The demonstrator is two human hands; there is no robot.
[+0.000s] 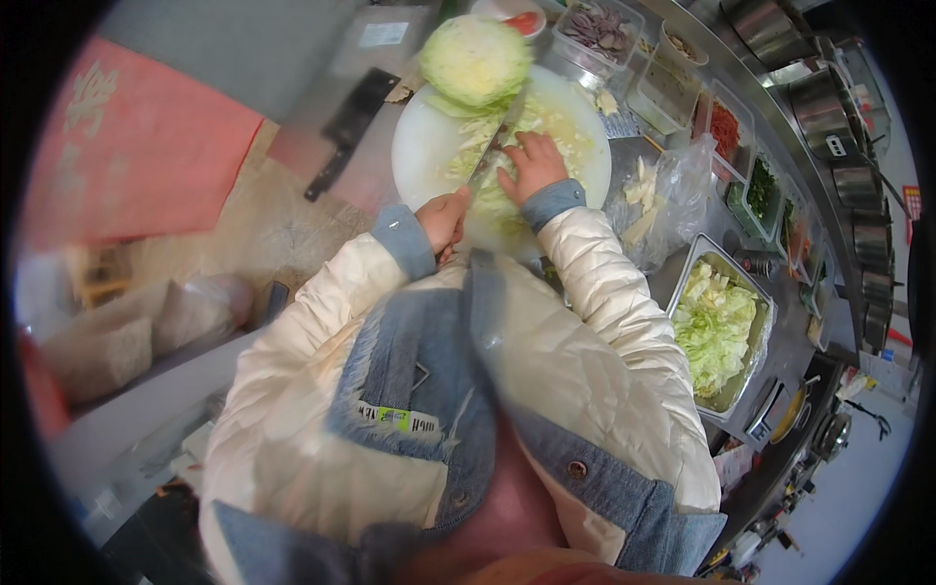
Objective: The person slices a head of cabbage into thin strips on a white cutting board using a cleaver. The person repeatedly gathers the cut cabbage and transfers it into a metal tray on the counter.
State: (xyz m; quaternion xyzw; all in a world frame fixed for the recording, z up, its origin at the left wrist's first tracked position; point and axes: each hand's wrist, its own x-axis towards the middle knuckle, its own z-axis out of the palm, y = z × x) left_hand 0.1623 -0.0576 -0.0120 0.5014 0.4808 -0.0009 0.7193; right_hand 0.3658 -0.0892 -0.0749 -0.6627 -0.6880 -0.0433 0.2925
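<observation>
My left hand [442,222] grips the handle of a kitchen knife [488,155], whose blade slants away across a round white cutting board [417,157]. Beside the blade, my right hand [537,164] rests over shredded cabbage [559,117] with its fingers apart. The fingertips are close to the blade; whether they touch it I cannot tell. More cut cabbage [497,212] lies on the near part of the board. At the far edge sits a large piece of cabbage [477,62], its pale cut face showing.
A black cleaver [356,121] lies left of the board. Rightward are a clear plastic bag [676,197], a metal tray [720,413] of cut cabbage and tubs of sliced onion [596,33], red shreds [722,131] and chopped greens [760,186]. Steel pots [826,110] line the far right.
</observation>
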